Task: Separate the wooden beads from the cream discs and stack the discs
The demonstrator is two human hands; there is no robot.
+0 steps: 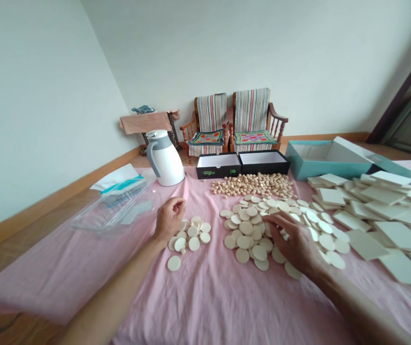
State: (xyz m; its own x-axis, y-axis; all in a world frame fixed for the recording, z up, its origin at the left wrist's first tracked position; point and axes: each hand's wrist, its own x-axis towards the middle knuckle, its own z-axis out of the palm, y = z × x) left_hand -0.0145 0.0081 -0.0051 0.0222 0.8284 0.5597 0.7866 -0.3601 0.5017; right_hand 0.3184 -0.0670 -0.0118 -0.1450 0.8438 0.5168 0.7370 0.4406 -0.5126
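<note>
My left hand (170, 218) is closed, its fingers curled just above and behind a small heap of pale round wooden discs (192, 231). Whatever it may hold is hidden inside the fingers. One disc (174, 263) lies apart, nearer to me. My right hand (295, 237) is over a much larger spread of the same discs (245, 227), palm down. Its fingers stretch leftward with the thumb apart below, and the fingertips appear to touch the discs. No disc is clearly gripped there.
Small wooden beads (256, 184) lie behind the discs, before two black boxes (218, 166). Square pale boards (381, 211) are piled at right, near a teal box (329, 165). A white jug (167, 160) and clear plastic tray (108, 211) stand left on the pink cloth (198, 297).
</note>
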